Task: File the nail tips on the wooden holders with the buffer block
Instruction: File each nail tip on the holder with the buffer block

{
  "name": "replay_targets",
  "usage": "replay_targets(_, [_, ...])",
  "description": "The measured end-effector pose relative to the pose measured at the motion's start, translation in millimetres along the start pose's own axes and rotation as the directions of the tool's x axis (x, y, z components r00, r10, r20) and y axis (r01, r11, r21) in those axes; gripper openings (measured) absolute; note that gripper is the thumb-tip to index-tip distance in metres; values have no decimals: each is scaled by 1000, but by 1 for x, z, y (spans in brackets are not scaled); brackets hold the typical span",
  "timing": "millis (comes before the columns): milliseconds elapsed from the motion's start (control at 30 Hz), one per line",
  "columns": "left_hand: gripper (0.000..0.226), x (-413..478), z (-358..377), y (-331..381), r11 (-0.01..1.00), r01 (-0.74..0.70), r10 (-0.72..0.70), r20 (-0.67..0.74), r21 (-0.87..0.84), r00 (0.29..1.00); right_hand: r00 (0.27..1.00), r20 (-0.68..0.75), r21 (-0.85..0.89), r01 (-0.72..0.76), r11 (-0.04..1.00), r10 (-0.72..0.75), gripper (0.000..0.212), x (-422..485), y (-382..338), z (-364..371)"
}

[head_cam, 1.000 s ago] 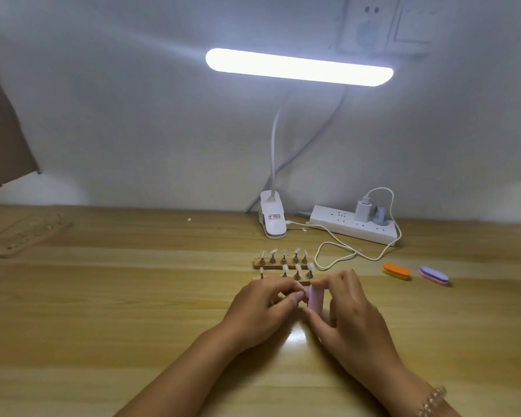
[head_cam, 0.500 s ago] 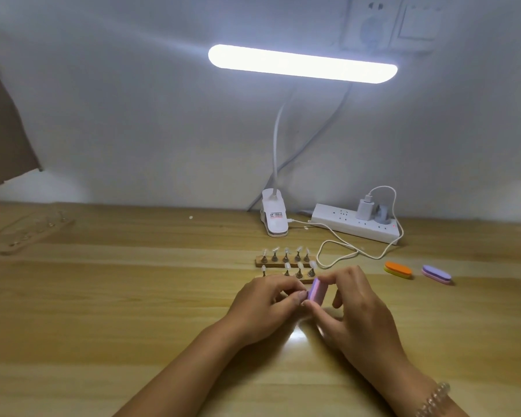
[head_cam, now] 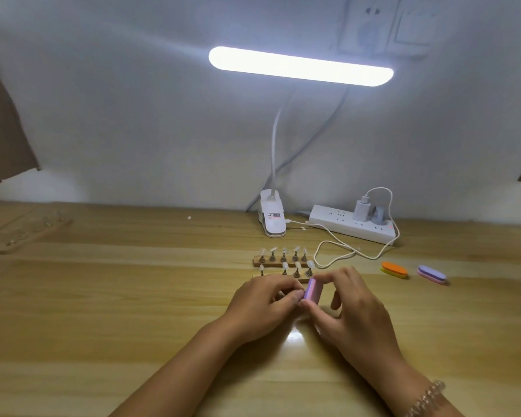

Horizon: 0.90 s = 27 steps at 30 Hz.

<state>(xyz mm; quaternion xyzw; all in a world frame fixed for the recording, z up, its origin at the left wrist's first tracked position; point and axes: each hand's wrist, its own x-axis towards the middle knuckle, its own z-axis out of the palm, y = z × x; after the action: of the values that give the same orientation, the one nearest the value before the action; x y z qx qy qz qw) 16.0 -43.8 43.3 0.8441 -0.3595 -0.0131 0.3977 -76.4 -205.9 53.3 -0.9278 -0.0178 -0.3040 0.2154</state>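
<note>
I log: left hand [head_cam: 262, 299] pinch contents hidden by fingers; near holder [head_cam: 295, 280] half covered. Wall socket [head_cam: 370, 22], 1 o'clock, cropped. Strip [head_cam: 33, 233], 9 o'clock, blurred.

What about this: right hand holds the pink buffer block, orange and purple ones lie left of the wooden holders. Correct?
No. The head view shows the orange buffer block and purple buffer block lying right of the wooden holders; the right hand does hold the pink buffer block.
</note>
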Motion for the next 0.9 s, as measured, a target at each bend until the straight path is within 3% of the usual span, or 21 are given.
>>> replay_targets(133, [14,-1,2,1,999,-9,8,8,34,1000,997,55,44,54,998,-56,34,-3,0,1])
replay_targets(333, [21,0,2,2,999,-7,5,-47,-33,999,990,66,133,118,984,-127,56,-3,5,4])
replay_targets(533, [19,0,1,2,1000,3,-4,-47,-24,999,991,99,88,84,993,-93,39,-5,4,3])
replay_targets(667, [15,-1,2,1,998,-14,13,7,54,1000,1000,10,70,5,998,-6,35,0,7,3])
replay_targets(767, [26,-1,3,1,999,-10,10,4,52,1000,993,74,8,89,996,-89,32,-7,2,3])
replay_targets(900, [22,-1,0,3,1000,-6,6,6,-15,1000,999,32,103,3,995,-7,34,-1,6,4])
